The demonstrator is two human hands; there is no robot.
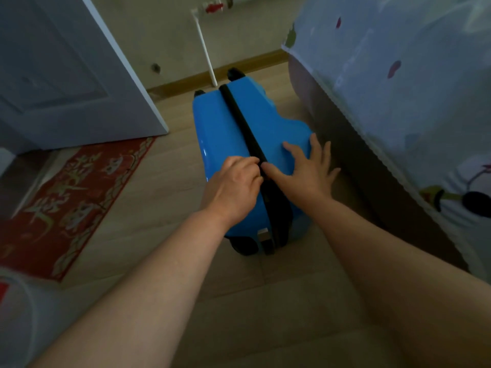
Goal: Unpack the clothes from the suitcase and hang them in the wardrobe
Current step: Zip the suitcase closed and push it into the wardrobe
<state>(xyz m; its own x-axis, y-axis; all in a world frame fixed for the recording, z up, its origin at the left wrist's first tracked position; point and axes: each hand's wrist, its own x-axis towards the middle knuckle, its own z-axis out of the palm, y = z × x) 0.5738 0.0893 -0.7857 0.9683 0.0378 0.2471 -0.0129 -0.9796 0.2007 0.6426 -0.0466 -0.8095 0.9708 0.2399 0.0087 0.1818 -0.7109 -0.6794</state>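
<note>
Suitcase (247, 144) stands on its edge on the floor (164, 197) beside the bed (398, 75), shut. Left hand (233, 187) curled, fingers pinching at the black zipper band (240, 120), pull not visible. Right hand (308, 166) spread flat on the blue shell. No clothes out; unpacking, hanging all remain.

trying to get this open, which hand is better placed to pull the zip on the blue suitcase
Left. The left hand is curled with fingertips pinched at the black zipper band of the blue hard-shell suitcase. The right hand lies flat, fingers spread on the shell, better for steadying it.
</note>
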